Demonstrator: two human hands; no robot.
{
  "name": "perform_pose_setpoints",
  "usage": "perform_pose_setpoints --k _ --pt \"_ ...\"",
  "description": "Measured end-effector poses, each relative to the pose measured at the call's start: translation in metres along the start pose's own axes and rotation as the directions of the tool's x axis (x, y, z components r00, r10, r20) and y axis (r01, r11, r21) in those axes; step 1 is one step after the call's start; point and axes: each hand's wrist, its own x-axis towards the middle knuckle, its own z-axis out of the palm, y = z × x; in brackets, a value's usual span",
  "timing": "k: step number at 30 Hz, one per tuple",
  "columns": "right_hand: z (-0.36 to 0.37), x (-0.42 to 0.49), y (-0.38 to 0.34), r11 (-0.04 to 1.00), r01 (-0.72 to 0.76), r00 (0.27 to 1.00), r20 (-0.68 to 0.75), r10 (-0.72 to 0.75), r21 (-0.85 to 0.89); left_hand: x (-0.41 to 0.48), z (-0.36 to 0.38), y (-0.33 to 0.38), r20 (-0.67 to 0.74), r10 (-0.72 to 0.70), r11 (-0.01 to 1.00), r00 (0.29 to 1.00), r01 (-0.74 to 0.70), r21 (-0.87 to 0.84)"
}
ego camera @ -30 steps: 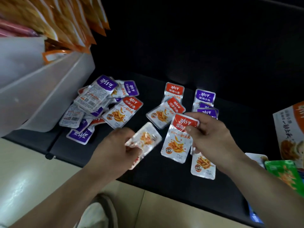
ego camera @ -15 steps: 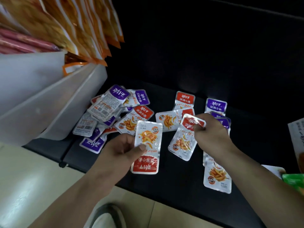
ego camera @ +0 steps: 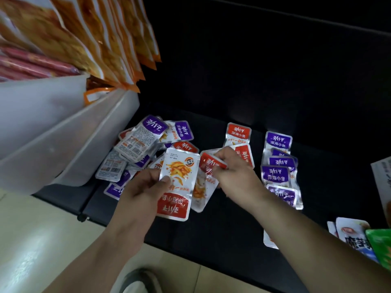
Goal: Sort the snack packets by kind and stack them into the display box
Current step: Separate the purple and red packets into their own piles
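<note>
My left hand (ego camera: 139, 191) grips a red snack packet (ego camera: 177, 187), held upside down with its red band toward me. My right hand (ego camera: 234, 174) pinches a second red packet (ego camera: 206, 178) by its red top edge, tucked just behind the first. A mixed heap of purple and red packets (ego camera: 143, 142) lies at the left on the black shelf (ego camera: 232, 233). Red packets (ego camera: 238, 134) lie in a short row at the middle. A row of purple packets (ego camera: 278, 163) lies to the right of my right hand.
White plastic bins (ego camera: 63, 132) stand at the left, with orange snack bags (ego camera: 101, 39) and red sausage sticks (ego camera: 27, 64) above them. Other packs, blue-white (ego camera: 353, 237) and green (ego camera: 380, 244), lie at the right edge beside a printed carton (ego camera: 383, 182). Pale floor tiles lie below.
My right hand has carried its red packet left, up against the packet in my left hand. The left hand has raised its packet slightly.
</note>
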Motion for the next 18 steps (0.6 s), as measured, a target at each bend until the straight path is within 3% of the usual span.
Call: perform_pose_setpoints --k 5,18 --pt "-0.005 -0.014 0.016 1.0 -0.013 0.997 0.071 0.014 -0.017 -0.002 0.002 -0.009 -0.006 -0.019 1.0 1.0 0.019 0.0" --pt "-0.032 -0.023 0.034 0.975 -0.12 0.989 -0.065 0.135 0.186 -0.017 0.016 -0.004 0.158 0.063 0.989 0.985 -0.083 0.12"
